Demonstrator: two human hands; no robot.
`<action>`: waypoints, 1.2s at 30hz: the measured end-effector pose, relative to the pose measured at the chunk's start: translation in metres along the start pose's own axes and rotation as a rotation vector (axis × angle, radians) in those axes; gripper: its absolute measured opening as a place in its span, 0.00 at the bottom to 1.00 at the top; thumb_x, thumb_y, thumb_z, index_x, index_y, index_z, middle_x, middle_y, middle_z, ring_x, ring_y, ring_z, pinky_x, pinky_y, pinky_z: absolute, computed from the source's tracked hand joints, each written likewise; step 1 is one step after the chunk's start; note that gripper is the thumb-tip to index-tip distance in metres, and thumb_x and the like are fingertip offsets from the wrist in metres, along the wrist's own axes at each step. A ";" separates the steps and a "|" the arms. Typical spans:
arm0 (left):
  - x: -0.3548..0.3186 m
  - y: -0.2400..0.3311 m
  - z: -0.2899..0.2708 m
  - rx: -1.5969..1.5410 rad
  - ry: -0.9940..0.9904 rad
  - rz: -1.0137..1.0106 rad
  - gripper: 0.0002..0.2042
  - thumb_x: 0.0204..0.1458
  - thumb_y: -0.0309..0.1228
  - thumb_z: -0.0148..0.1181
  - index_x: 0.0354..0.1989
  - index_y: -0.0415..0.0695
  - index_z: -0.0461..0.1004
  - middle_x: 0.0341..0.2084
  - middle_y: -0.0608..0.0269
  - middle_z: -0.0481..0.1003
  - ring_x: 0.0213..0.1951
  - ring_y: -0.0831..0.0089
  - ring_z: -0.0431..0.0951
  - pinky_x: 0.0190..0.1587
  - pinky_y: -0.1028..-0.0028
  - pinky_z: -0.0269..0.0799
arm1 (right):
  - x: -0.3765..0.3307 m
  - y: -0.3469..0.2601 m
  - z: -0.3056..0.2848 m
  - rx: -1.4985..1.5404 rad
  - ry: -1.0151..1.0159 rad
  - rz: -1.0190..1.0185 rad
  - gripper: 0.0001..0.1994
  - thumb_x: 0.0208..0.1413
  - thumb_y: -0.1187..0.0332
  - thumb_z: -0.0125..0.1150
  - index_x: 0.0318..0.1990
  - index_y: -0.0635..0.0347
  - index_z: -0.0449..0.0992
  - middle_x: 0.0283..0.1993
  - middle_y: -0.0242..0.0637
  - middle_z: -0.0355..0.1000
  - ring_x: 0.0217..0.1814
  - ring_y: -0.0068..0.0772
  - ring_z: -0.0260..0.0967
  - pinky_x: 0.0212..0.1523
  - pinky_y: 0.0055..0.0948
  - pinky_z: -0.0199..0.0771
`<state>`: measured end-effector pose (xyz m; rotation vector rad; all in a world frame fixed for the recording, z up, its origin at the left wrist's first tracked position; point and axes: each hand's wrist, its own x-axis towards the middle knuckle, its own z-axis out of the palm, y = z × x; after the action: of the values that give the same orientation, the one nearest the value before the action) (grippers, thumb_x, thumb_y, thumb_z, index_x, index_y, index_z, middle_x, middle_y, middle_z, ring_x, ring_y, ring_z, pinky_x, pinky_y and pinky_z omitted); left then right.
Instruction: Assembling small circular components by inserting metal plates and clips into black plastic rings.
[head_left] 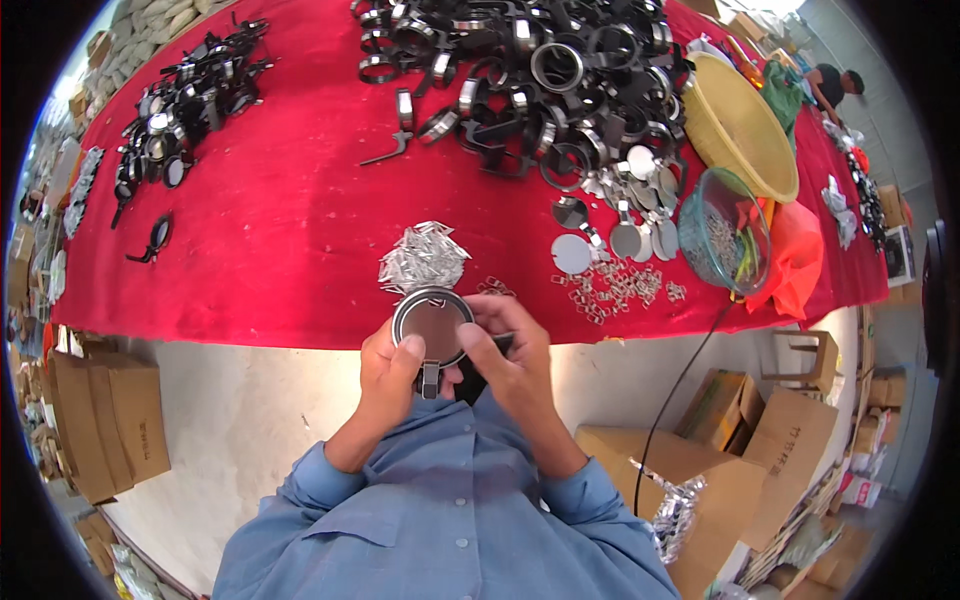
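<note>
Item: ring-and-disc assy (430, 330), qty 1, silver rim, blk edge; held up at table's near edge, just this side of pin pile (425, 258). L hand (386, 372): thumb on rim's L side, narrow grip on assy. R hand (516, 362): thumb at R side, same pc. gripped; fingers partly hidden. Adj. stock, on red tablecloth (240, 270): sm. metal clips (610, 290), scattered; round metal discs (626, 241), stacked loosely; blk-handled metal rings (520, 100), lg. heap, far side.
</note>
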<state>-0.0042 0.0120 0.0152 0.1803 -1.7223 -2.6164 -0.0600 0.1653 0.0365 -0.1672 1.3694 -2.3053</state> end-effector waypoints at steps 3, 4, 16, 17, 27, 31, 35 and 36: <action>-0.008 -0.001 0.001 0.065 -0.026 -0.079 0.20 0.65 0.32 0.47 0.61 0.34 0.63 0.40 0.52 0.77 0.34 0.72 0.81 0.33 0.72 0.81 | -0.002 0.011 -0.009 -0.050 0.011 0.083 0.10 0.67 0.71 0.56 0.50 0.69 0.73 0.31 0.34 0.75 0.26 0.17 0.69 0.24 0.23 0.73; -0.008 0.003 -0.004 0.058 -0.118 -0.144 0.23 0.62 0.25 0.44 0.66 0.36 0.57 0.45 0.50 0.76 0.40 0.67 0.82 0.42 0.68 0.83 | -0.003 0.013 -0.012 -0.054 0.021 0.083 0.10 0.67 0.71 0.56 0.50 0.69 0.73 0.31 0.34 0.75 0.26 0.17 0.69 0.24 0.23 0.73; -0.018 0.001 -0.020 -0.055 -0.135 -0.079 0.15 0.54 0.16 0.44 0.51 0.35 0.66 0.42 0.47 0.77 0.45 0.59 0.84 0.49 0.60 0.84 | 0.030 0.006 -0.083 -1.260 0.315 -0.585 0.09 0.51 0.75 0.69 0.40 0.61 0.80 0.34 0.44 0.75 0.31 0.48 0.75 0.32 0.40 0.77; -0.016 0.001 -0.024 -0.061 -0.120 -0.062 0.15 0.54 0.17 0.45 0.50 0.35 0.66 0.42 0.47 0.77 0.44 0.58 0.84 0.48 0.60 0.84 | 0.031 -0.003 -0.091 -1.398 0.359 -0.567 0.09 0.52 0.77 0.67 0.42 0.60 0.81 0.36 0.44 0.76 0.33 0.47 0.77 0.33 0.39 0.77; -0.006 0.003 -0.031 -0.157 0.065 -0.068 0.14 0.53 0.21 0.47 0.49 0.37 0.66 0.43 0.44 0.76 0.41 0.57 0.85 0.44 0.58 0.86 | 0.049 -0.005 -0.116 -1.612 0.255 -0.485 0.08 0.51 0.77 0.65 0.39 0.59 0.81 0.37 0.43 0.75 0.34 0.50 0.76 0.35 0.40 0.77; 0.002 0.011 -0.026 -0.176 0.086 -0.132 0.14 0.53 0.23 0.46 0.49 0.40 0.67 0.47 0.43 0.76 0.41 0.58 0.85 0.43 0.63 0.86 | 0.048 -0.004 -0.093 -1.164 0.307 -0.469 0.06 0.53 0.79 0.65 0.38 0.61 0.80 0.32 0.37 0.78 0.28 0.27 0.74 0.30 0.25 0.72; 0.008 0.011 -0.025 -0.199 0.123 -0.123 0.14 0.57 0.23 0.47 0.51 0.38 0.68 0.45 0.46 0.77 0.42 0.57 0.85 0.45 0.61 0.86 | 0.033 -0.008 -0.034 -0.736 0.180 -0.299 0.05 0.54 0.80 0.67 0.37 0.63 0.80 0.32 0.29 0.79 0.28 0.11 0.68 0.29 0.14 0.66; 0.008 0.011 -0.023 -0.199 0.126 -0.121 0.14 0.57 0.23 0.47 0.51 0.38 0.68 0.45 0.46 0.77 0.42 0.57 0.85 0.45 0.61 0.86 | 0.028 -0.009 -0.015 -0.617 0.147 -0.287 0.04 0.55 0.80 0.66 0.37 0.64 0.80 0.32 0.30 0.77 0.28 0.12 0.68 0.30 0.15 0.67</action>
<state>-0.0105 -0.0136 0.0155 0.4496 -1.4449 -2.7712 -0.0926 0.1692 0.0336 -0.4134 2.2279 -2.0572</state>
